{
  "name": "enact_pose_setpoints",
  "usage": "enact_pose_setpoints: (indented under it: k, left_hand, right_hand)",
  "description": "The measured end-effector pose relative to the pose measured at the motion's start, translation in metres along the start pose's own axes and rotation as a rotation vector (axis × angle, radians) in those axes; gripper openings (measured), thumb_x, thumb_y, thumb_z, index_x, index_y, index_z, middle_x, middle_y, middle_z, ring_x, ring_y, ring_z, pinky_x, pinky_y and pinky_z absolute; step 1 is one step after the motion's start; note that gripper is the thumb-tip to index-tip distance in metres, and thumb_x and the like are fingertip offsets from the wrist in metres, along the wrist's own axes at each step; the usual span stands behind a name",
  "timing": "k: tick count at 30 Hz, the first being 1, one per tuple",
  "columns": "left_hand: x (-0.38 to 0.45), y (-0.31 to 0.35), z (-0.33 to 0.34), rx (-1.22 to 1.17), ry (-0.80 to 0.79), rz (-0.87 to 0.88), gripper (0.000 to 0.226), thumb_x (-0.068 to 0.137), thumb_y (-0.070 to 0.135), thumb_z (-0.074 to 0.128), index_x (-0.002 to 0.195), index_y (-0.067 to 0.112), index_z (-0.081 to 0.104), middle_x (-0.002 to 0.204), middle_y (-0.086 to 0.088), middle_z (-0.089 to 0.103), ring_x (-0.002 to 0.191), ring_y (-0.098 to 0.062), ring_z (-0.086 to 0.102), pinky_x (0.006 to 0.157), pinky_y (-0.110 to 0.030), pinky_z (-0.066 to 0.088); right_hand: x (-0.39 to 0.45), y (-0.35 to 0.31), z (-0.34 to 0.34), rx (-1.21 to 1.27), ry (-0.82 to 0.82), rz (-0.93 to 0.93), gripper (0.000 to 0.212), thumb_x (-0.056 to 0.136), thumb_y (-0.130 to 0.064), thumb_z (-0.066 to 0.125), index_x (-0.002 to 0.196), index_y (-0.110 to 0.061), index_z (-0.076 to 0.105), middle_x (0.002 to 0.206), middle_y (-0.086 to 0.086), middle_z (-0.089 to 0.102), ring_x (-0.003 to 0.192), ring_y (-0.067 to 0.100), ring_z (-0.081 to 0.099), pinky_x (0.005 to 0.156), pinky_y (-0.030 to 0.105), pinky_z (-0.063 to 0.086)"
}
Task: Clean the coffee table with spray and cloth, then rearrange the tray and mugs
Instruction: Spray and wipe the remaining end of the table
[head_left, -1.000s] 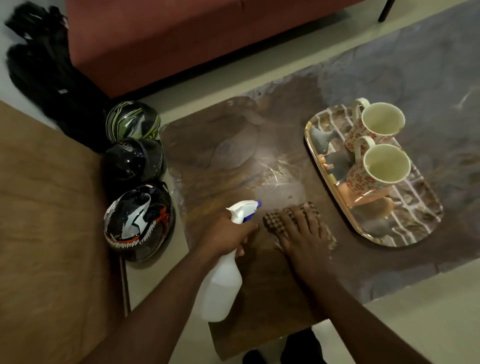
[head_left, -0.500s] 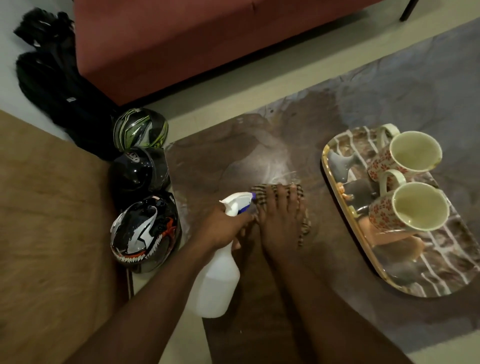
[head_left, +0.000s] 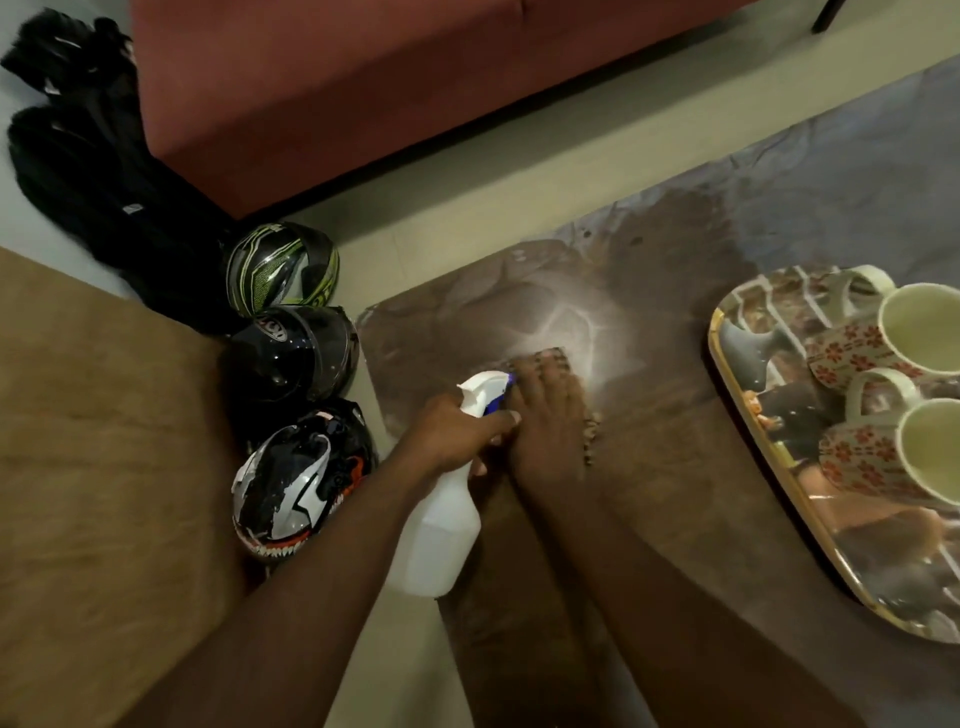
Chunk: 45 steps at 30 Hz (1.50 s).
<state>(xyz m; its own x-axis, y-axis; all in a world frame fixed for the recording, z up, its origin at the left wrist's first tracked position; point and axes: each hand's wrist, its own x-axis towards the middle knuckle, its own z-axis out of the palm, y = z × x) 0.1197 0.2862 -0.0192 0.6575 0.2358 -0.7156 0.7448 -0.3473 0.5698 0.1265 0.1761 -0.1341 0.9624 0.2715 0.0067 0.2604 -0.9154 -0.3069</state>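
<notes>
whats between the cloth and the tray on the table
Nothing: in the head view only bare tabletop separates the cloth from the tray.

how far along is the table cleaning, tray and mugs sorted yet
Wiping is in hand: the right hand presses the checked cloth flat on the coffee table, the left hand grips the spray bottle. Nothing looks finished. Both mugs sit on the tray, so rearranging remains.

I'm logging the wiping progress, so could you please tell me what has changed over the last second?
The right hand, flat on the checked cloth, has slid it leftward across the coffee table, away from the tray and up against the spray bottle. The left hand still grips that bottle; the two mugs remain on the tray.
</notes>
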Motion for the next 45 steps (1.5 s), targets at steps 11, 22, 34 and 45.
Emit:
enact_pose_setpoints:
  k: [11,22,34,45]
  left_hand:
    - [0.061,-0.037,-0.098,-0.044,0.058,0.158,0.062,0.061,0.056,0.072,0.119,0.033,0.064,0.080,-0.004,0.074,0.057,-0.024,0.068,0.055,-0.037,0.052]
    - [0.054,-0.049,-0.139,-0.104,0.102,0.160,0.055,0.064,0.055,0.070,0.109,0.022,0.069,0.070,-0.002,0.072,0.039,-0.021,0.058,0.059,-0.037,0.054]
    - [0.013,-0.074,-0.114,-0.172,0.194,0.096,0.028,0.075,0.036,0.070,0.092,0.014,0.070,0.062,-0.008,0.069,0.037,-0.020,0.056,0.053,-0.029,0.050]
    - [-0.051,-0.086,-0.024,-0.139,0.325,0.051,0.026,0.083,0.032,0.065,0.109,0.029,0.067,0.065,-0.009,0.072,0.041,-0.013,0.061,0.060,-0.030,0.056]
  right_hand:
    - [0.105,0.030,-0.011,-0.123,0.164,0.277,0.048,0.090,-0.041,0.040,0.132,-0.021,0.051,0.137,0.009,0.051,0.133,0.034,0.036,0.107,0.048,0.023]
    - [0.050,0.027,-0.015,-0.132,-0.043,-0.498,0.053,0.088,-0.046,0.046,0.140,-0.038,0.035,0.139,0.000,0.051,0.136,0.021,0.031,0.110,0.045,0.023]
    - [0.033,-0.113,0.036,-0.045,-0.039,-0.420,0.045,0.084,-0.042,0.051,0.126,-0.027,0.053,0.135,0.002,0.052,0.133,0.031,0.039,0.110,0.052,0.025]
    - [-0.033,0.007,0.000,-0.062,-0.016,-0.092,0.057,0.083,-0.048,0.053,0.136,-0.029,0.043,0.142,0.005,0.044,0.138,0.033,0.027,0.114,0.046,0.004]
